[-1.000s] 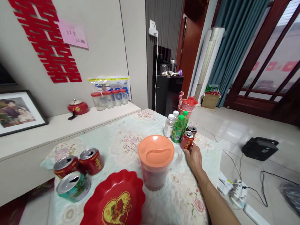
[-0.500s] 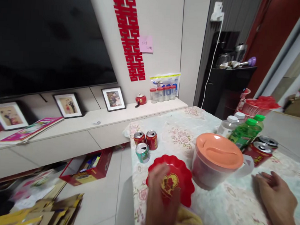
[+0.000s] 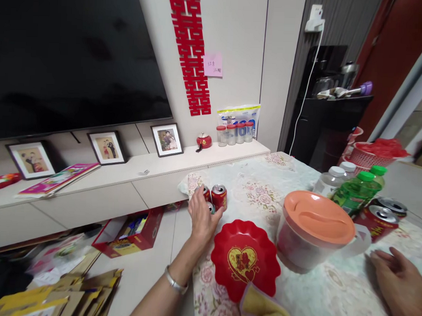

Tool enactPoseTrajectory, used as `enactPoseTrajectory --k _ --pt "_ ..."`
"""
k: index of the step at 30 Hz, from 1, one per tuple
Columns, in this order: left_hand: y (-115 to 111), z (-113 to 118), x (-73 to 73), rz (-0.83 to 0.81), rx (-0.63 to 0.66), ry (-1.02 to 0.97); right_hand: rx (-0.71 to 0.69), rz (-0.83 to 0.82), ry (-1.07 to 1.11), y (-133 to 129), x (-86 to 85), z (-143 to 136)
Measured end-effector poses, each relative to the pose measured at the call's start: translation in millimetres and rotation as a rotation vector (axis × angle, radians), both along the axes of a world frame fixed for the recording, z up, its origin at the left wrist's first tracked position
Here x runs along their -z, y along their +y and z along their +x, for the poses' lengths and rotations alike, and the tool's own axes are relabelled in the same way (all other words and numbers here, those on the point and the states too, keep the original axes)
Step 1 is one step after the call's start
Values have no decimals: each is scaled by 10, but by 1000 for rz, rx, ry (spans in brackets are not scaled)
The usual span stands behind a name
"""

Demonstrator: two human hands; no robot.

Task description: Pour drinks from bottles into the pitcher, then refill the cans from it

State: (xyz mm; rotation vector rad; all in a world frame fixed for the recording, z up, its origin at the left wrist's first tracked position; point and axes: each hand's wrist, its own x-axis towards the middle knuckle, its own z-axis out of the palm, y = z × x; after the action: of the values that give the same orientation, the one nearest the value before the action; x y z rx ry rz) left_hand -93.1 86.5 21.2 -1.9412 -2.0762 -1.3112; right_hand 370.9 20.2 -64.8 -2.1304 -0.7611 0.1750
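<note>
My left hand (image 3: pixel 203 216) reaches over the group of drink cans at the table's left edge, fingers and thumb spread around a teal can (image 3: pixel 211 208) that it mostly hides. Whether the fingers touch that can is unclear. A red can (image 3: pixel 219 197) stands by my thumb, and another red can (image 3: pixel 206 193) shows behind my fingers. Nearer me lies a red scalloped plate (image 3: pixel 224 251) with a gold heart print. A folded yellow cloth (image 3: pixel 265 309) overlaps its front rim. My right hand (image 3: pixel 399 282) rests on the table, fingers loosely bent and apart, holding nothing.
A clear pitcher with an orange lid (image 3: pixel 318 218) stands between plate and right hand. Behind it are green-capped bottles (image 3: pixel 358 192), white-capped bottles (image 3: pixel 329 179) and more cans (image 3: pixel 376 221). A floral cloth (image 3: pixel 261 195) covers the table. An open red box (image 3: pixel 134 234) sits on the floor.
My left hand has moved from over the red plate forward and left to the cans, uncovering the plate. My right hand stays on the table. The view has shifted slightly.
</note>
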Motion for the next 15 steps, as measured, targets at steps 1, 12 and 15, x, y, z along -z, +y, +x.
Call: enactPoseTrajectory --k 1,12,15 --pt "80 16 -85 -57 1 74 0 1 0 1 -1 -4" --pt "679 52 -330 -368 88 434 0 30 17 30 23 11" --pt "645 112 -464 -344 104 460 8 45 18 46 70 37"
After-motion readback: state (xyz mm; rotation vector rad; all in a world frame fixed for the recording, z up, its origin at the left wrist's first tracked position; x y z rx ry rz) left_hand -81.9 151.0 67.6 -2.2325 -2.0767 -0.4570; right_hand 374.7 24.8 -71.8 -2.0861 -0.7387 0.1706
